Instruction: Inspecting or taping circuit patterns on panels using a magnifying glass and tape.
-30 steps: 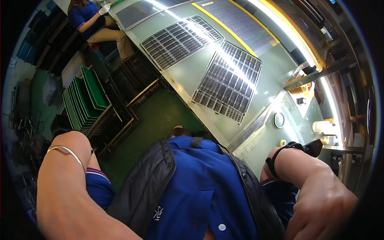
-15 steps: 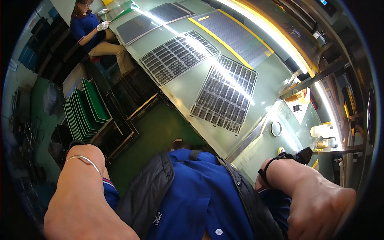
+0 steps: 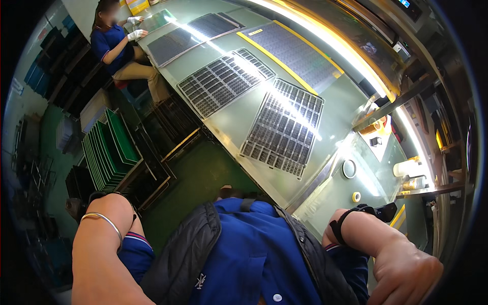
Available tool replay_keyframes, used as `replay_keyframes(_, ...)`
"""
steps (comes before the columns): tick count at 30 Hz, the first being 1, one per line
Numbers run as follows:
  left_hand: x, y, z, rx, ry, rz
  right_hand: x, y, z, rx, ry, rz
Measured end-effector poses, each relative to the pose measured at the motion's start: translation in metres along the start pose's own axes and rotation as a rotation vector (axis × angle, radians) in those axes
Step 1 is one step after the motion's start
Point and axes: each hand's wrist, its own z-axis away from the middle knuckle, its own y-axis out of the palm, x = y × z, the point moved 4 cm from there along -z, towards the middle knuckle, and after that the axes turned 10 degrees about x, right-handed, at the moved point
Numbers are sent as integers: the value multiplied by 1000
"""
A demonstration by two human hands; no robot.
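My left arm (image 3: 104, 259), with a silver bangle, is raised close to the camera at the lower left. Its hand runs out of the lower edge, so the fingers are hidden. At the lower right my right hand (image 3: 409, 272) is raised too, with its fingers curled closed. Whatever it may hold is out of sight. A black strap (image 3: 351, 218) circles the right arm. Neither hand reaches the workbench (image 3: 229, 137). On it lie two black gridded panels, one nearer (image 3: 284, 129) and one farther left (image 3: 221, 84).
Beyond them lies a yellow-edged dark sheet (image 3: 290, 56). A co-worker (image 3: 114, 43) in white gloves sits at the far left beside a green sheet (image 3: 156, 20). Green boards (image 3: 109, 152) stand racked on the left. A tape roll (image 3: 356, 196) and a ring (image 3: 349, 169) lie at right.
My left arm has shifted right and lower, and its hand has left the picture. The right hand has dropped slightly and moved left. The co-worker's gloved hands have shifted.
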Motion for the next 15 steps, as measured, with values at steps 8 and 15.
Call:
replay_keyframes(8, -5, -3, 23, -80, -91, 248, -31, -26, -5, -347, -94, 305)
replay_keyframes(15, 14, 26, -31, -599, -468, 127, -64, -2, -23, -375, 3, 590)
